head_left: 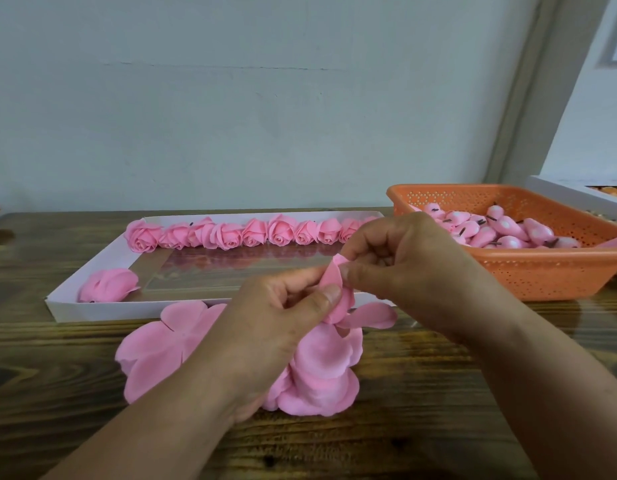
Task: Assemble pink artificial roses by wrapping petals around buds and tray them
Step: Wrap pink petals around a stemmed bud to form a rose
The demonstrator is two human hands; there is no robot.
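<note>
Rose in hand: a half-built pink rose (pixel 336 292) at the centre of the view, just above the table; soft matte petals, one upright and folded to a point, one loose petal drooping toward 4 o'clock.
Left hand (pixel 279 317): fingers curled round the rose, thumb pressed on its front petal.
Right hand (pixel 400 261): pinches the top of the upright petal between thumb and fingers.
Petal pile (pixel 320 372): flat pink petal sheets on the wooden table (pixel 421 393), at 6 o'clock of the hands, spreading to 8 o'clock.
Tray (pixel 92 308): shallow white box at 10 o'clock; a row of finished pink roses (pixel 230 233) along its far wall, one looser rose (pixel 107 285) in its near left corner.
Basket (pixel 549 271): orange perforated plastic at 2 o'clock, holding pink buds (pixel 507 230) with dark stems.
Writing: none readable.
</note>
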